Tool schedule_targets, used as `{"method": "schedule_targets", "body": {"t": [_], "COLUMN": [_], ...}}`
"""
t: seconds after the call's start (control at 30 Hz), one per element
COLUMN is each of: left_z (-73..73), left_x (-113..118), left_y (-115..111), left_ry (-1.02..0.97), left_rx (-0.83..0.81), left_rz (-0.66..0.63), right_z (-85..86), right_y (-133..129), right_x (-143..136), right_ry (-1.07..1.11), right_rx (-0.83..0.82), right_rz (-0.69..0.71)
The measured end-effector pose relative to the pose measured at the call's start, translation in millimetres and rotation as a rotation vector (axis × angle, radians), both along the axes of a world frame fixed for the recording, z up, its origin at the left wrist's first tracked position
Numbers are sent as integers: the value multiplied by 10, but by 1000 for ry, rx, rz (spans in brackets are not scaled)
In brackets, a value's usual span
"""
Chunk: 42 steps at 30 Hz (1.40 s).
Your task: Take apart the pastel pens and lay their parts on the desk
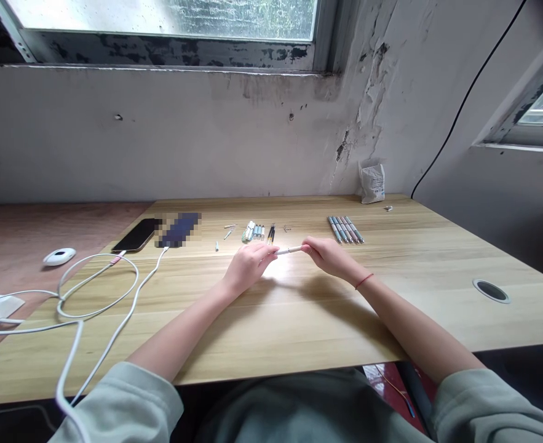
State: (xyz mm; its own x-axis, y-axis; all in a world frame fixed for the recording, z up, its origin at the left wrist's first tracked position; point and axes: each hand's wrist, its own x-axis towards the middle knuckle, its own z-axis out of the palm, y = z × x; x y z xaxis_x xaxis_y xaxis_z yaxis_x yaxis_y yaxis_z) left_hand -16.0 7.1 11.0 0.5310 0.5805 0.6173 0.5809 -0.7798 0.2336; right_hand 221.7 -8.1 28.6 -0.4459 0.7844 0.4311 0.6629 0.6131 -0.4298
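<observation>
A slim white pen is held level above the wooden table, one end in each hand. My left hand pinches its left end, and the fingertips of my right hand close on the right end. Just beyond my left hand lie several pale blue and white pen parts, with dark thin refills beside them. A few tiny pieces are scattered to their right, too small to make out. Farther right, several pens lie side by side in a neat row.
Two phones lie at the left on white charging cables. A white oval device sits at the far left. Against the wall stands a crumpled white packet. A round cable hole is at the right.
</observation>
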Motion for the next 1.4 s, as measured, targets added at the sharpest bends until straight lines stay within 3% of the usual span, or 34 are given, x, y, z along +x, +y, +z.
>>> {"method": "schedule_targets", "body": {"t": [0.13,0.27,0.33,0.43,0.53,0.63,0.77,0.9,1.0,1.2,1.4], "left_z": [36,116,139,109,25,-35,-23,10,3,3,16], "left_x": [-4,39,81,154,220,267,320,361,369,359,349], "left_y": [-20,-100,-149,-183,-156,-140,-239,-364,-379,-372,-379], "left_ry": [31,-63,-118,-280,-583,-726,-530,-394,-383,-408,-439], "left_rx": [72,142,5,-414,-733,-897,-1052,-1099,-1137,-1289,-1323], "left_rz": [69,203,189,83,-5,-107,-309,-414,-423,-356,-348], "right_z": [-71,-162,-198,-214,-187,-132,-27,33,14,-14,14], "right_y": [13,24,13,-53,-150,-206,-207,-210,-198,-129,-121], "right_x": [-59,-160,-229,-348,-435,-447,-386,-349,-338,-286,-268], "right_ry": [86,347,522,677,577,452,581,633,717,798,824], "right_rx": [-60,-159,-245,-377,-445,-365,-213,-289,-349,-317,-330], "right_rz": [-26,-117,-143,-72,48,34,-31,89,122,53,49]}}
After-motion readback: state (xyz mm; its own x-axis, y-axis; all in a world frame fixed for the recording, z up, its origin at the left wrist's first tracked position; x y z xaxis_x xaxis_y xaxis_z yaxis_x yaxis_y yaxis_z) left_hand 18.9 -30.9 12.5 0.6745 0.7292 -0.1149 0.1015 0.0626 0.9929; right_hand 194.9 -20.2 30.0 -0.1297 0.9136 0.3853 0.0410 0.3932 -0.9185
